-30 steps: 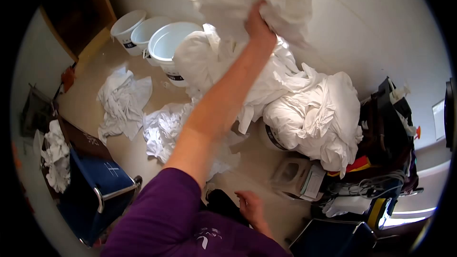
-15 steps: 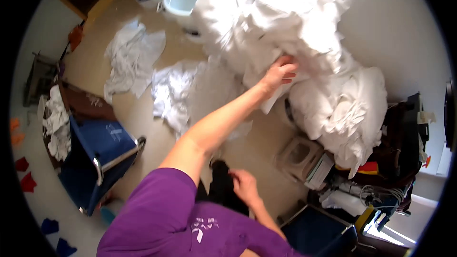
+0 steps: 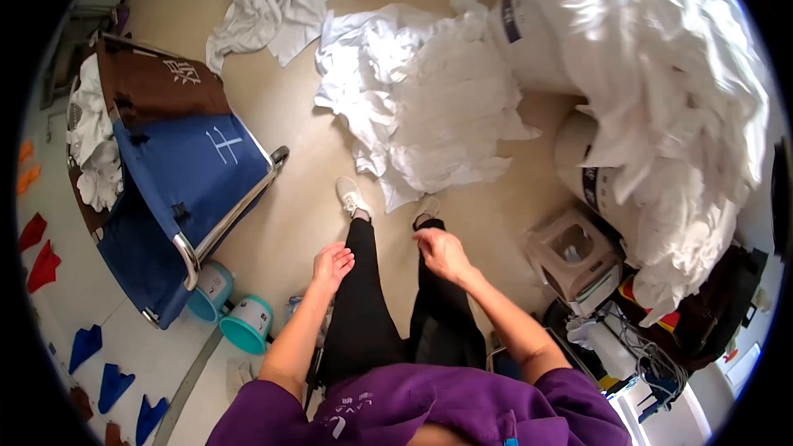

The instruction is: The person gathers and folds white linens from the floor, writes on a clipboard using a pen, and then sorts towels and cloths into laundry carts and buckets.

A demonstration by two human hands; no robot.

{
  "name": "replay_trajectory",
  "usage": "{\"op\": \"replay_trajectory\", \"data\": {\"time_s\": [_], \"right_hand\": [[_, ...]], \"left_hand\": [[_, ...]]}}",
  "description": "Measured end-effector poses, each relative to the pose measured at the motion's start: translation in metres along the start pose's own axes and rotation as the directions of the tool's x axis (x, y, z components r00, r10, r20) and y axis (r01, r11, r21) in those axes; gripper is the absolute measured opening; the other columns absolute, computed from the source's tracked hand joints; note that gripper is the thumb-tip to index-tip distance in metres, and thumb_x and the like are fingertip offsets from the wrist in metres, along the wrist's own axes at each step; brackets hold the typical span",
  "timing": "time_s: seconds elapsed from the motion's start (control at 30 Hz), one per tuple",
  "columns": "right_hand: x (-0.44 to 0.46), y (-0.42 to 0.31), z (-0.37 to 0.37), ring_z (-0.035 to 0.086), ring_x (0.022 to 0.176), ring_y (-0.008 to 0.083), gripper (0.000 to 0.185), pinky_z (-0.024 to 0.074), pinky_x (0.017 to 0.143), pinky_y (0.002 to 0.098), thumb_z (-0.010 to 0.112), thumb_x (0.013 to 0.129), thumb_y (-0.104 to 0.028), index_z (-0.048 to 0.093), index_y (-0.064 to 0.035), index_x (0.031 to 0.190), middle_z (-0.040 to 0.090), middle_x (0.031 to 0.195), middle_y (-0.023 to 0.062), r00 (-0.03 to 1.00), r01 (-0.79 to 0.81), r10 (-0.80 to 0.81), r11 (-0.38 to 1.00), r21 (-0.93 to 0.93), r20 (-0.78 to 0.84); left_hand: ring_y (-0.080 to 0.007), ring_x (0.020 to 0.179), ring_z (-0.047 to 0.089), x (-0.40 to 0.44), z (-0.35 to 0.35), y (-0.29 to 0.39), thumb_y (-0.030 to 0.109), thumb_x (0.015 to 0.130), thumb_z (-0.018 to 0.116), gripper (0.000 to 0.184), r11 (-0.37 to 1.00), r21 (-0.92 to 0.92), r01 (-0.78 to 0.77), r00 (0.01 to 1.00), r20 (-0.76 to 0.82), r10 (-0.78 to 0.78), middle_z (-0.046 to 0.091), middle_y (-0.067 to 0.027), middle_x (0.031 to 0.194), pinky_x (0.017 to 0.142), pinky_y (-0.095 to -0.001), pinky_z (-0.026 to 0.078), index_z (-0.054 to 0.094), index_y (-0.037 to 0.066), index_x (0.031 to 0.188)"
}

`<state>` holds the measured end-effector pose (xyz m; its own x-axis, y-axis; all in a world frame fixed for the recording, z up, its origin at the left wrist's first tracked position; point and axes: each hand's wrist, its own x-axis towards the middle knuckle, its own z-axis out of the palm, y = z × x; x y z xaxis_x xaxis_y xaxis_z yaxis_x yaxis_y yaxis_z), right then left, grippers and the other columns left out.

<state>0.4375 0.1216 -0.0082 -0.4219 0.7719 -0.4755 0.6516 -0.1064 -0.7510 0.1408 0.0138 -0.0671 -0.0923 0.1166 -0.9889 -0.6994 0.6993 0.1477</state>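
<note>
My left hand (image 3: 334, 264) hangs in front of my left thigh, palm partly showing, fingers loosely bent and apart with nothing in them. Closer to the middle, my right hand (image 3: 443, 254) is held over my right leg, back of the hand up and fingers curled in; I see nothing sticking out of it. Beyond my shoes, crumpled white linen (image 3: 450, 95) is spread on the floor. Another white cloth heap (image 3: 285, 0) lies farther off to the left. On the right, a tall mound of white linen (image 3: 661, 66) spills over white buckets.
A blue and brown fabric cart (image 3: 194, 173) on a metal frame stands at left, with white cloths (image 3: 97, 144) inside. Two teal buckets (image 3: 246, 324) sit beside it. A beige plastic bin (image 3: 570, 252) and a cable bundle (image 3: 640, 347) are at right.
My left hand has drawn back from the linen mound to in front of my thigh. My right hand stays low and curled. The view has tilted down toward my legs.
</note>
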Motion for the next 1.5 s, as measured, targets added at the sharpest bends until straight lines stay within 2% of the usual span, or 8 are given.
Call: {"op": "replay_trajectory", "data": {"time_s": [0.5, 0.67, 0.9, 0.97, 1.07, 1.17, 1.3, 1.5], "right_hand": [[0.416, 0.204, 0.21, 0.055, 0.114, 0.0274, 0.049, 0.045, 0.092, 0.0393, 0.069, 0.088, -0.025, 0.055, -0.0045, 0.13, 0.059, 0.127, 0.0131, 0.535, -0.519, 0.836, 0.213, 0.828, 0.12], [0.314, 0.112, 0.206, 0.056, 0.079, 0.0133, 0.013, 0.0459, 0.074, 0.033, 0.063, 0.09, -0.016, 0.064, -0.0027, 0.091, 0.064, 0.084, 0.0043, 0.911, -0.401, 0.409, 0.846, 0.352, 0.057], [0.13, -0.045, 0.152, 0.06, 0.08, 0.0174, 0.017, 0.0479, 0.074, 0.0313, 0.07, 0.089, -0.015, 0.064, 0.0003, 0.092, 0.065, 0.081, 0.0087, 0.679, -0.193, -0.382, 0.731, 0.654, 0.627], [0.136, -0.007, 0.141, 0.061, 0.083, 0.016, 0.018, 0.0489, 0.077, 0.0295, 0.067, 0.092, -0.018, 0.066, -0.0003, 0.093, 0.066, 0.084, 0.0067, 0.692, -0.632, -0.237, 0.256, 0.731, 0.682], [0.159, 0.113, 0.153, 0.064, 0.085, 0.0172, 0.031, 0.0521, 0.08, 0.0333, 0.07, 0.088, -0.015, 0.062, 0.0018, 0.113, 0.068, 0.095, 0.0082, 0.805, -0.396, 0.547, 0.209, 0.894, 0.229], [0.188, 0.302, 0.179, 0.051, 0.116, 0.0362, 0.081, 0.042, 0.1, 0.0477, 0.077, 0.076, -0.02, 0.034, -0.0047, 0.144, 0.055, 0.122, 0.0206, 0.5, -0.827, 0.631, 0.551, -0.111, -0.594], [0.229, 0.321, 0.114, 0.036, 0.131, 0.0434, 0.072, 0.0299, 0.108, 0.0593, 0.072, 0.079, -0.023, 0.041, -0.0165, 0.143, 0.041, 0.142, 0.0202, 0.532, -0.814, 0.594, 0.555, -0.172, -0.603], [0.213, 0.311, 0.131, 0.065, 0.085, 0.0366, 0.012, 0.0451, 0.088, 0.051, 0.06, 0.079, -0.008, 0.057, -0.0079, 0.091, 0.067, 0.084, 0.0153, 0.907, -0.416, 0.362, 0.853, -0.314, -0.216]], "left_hand": [[-0.0048, 0.052, 0.05, 0.039, -0.089, 0.011, 0.005, 0.094, 0.057, 0.01, 0.765, 0.581, -0.278, 0.912, -0.09, 0.4, 0.062, -0.0027, 0.083, 0.04, -0.0187, 0.037, 0.061, 0.004, 0.103], [-0.0104, 0.062, 0.058, 0.054, -0.075, 0.042, 0.006, 0.093, 0.059, 0.012, 0.926, 0.318, -0.204, 0.972, -0.045, 0.23, 0.065, -0.0066, 0.089, 0.053, -0.0247, 0.047, 0.061, 0.001, 0.103], [-0.0243, 0.113, 0.06, 0.068, -0.015, 0.089, 0.007, 0.091, 0.058, 0.048, 0.994, 0.013, -0.109, 0.96, 0.261, 0.102, 0.059, -0.015, 0.127, 0.098, -0.0374, 0.048, 0.044, -0.002, 0.137], [-0.0254, 0.116, 0.06, 0.07, -0.014, 0.086, 0.007, 0.091, 0.058, 0.052, 0.97, 0.155, -0.185, 0.93, 0.347, 0.121, 0.058, -0.015, 0.13, 0.1, -0.0381, 0.048, 0.041, -0.002, 0.14], [-0.0221, 0.115, 0.059, 0.07, -0.022, 0.096, 0.009, 0.092, 0.059, 0.049, 0.999, 0.02, -0.026, 0.967, 0.252, 0.02, 0.058, -0.0131, 0.131, 0.096, -0.0341, 0.048, 0.047, -0.003, 0.138], [-0.0194, 0.11, 0.06, 0.082, -0.043, 0.102, 0.013, 0.092, 0.063, 0.047, 0.928, 0.346, -0.135, 0.991, 0.058, 0.123, 0.06, -0.0137, 0.127, 0.091, -0.0316, 0.048, 0.051, -0.004, 0.134], [-0.0172, 0.089, 0.062, 0.088, -0.061, 0.107, 0.01, 0.086, 0.068, 0.035, 0.589, 0.733, -0.341, 0.855, -0.017, 0.518, 0.068, -0.0115, 0.107, 0.083, -0.0293, 0.049, 0.064, -0.005, 0.117], [-0.0178, 0.109, 0.056, 0.076, 0.003, 0.097, 0.001, 0.082, 0.061, 0.048, 0.548, 0.752, -0.366, 0.89, 0.11, 0.444, 0.057, -0.0143, 0.128, 0.088, -0.0287, 0.047, 0.052, -0.008, 0.129]]}}
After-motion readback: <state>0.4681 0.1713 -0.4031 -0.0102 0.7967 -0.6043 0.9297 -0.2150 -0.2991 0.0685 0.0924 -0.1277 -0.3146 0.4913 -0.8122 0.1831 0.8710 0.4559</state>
